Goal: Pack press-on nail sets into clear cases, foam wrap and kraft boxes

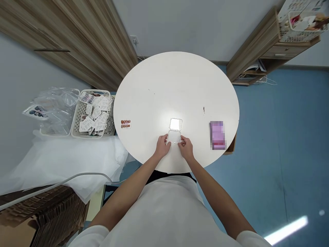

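A small clear plastic hinged case [175,131] lies open on the round white table [177,82], its lid folded away from me. My left hand [162,145] pinches the case's near left corner. My right hand [185,146] grips its near right corner. Both hands have their fingers curled onto the case. A small strip of reddish-brown press-on nails [125,124] lies at the table's left edge, apart from my hands.
A pink-purple blurred card or box [217,135] lies at the table's right. Left of the table stand a white basket of small packets [93,114] and a clear plastic bin [55,109]. A wooden shelf unit [267,51] is at the back right.
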The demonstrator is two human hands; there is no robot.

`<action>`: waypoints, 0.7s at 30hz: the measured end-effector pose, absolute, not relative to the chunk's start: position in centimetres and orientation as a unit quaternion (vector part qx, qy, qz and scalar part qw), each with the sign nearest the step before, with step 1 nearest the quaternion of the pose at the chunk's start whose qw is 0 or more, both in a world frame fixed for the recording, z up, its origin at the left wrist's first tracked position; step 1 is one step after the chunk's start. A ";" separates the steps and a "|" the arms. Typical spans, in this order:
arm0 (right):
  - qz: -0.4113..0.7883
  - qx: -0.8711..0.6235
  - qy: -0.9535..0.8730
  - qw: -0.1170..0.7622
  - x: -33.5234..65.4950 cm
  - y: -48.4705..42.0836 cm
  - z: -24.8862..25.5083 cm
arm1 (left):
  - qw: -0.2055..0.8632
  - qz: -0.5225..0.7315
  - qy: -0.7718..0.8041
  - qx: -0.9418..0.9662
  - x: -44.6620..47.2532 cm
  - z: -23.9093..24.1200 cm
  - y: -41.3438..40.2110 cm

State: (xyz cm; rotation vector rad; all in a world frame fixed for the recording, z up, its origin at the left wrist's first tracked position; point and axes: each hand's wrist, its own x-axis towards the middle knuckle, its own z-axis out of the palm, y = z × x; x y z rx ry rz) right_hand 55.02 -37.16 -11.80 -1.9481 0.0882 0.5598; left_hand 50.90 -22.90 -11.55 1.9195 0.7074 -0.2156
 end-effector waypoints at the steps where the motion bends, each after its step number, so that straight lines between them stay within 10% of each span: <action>1: 0.233 -0.817 0.035 0.526 55.0 -37.2 -11.9 | 0.522 -0.088 0.299 0.794 50.8 -11.6 -22.9; 21: 0.245 -0.810 0.027 0.532 55.4 -37.7 -12.0 | 0.533 -0.084 0.310 0.783 49.3 -11.2 -22.6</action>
